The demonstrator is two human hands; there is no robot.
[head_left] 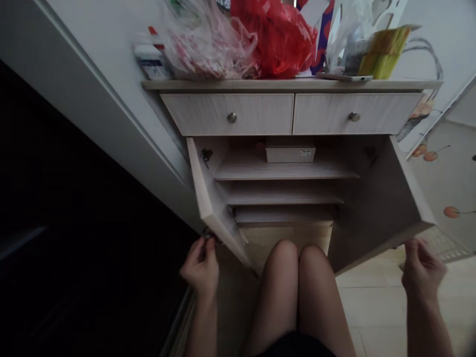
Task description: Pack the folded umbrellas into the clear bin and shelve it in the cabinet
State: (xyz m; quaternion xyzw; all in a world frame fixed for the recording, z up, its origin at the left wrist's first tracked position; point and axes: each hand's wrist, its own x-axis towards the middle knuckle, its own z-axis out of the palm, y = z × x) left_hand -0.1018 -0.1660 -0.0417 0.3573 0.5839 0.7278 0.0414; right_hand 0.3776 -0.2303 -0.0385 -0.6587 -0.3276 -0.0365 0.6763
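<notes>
Both doors of a pale wood-grain cabinet stand swung outward toward me. At the outer face of the left cabinet door (219, 208), my left hand (203, 265) pinches a small metal knob (208, 235). On the other side, my right hand (422, 270) is closed at the outer edge of the right cabinet door (379, 208); the knob there is mostly hidden by the door and fingers. Between the doors, a white box (290, 154) with a small label rests on the top shelf (282, 171). Lower shelves (282, 199) show below it.
Two drawers with round knobs (232, 118) sit shut above the doors. On the cabinet top are a pinkish plastic bag (211, 47), a red bag (275, 42), a white bottle (150, 62), a yellow container (385, 52) and a flat device (344, 77). My knees (297, 258) are between the doors.
</notes>
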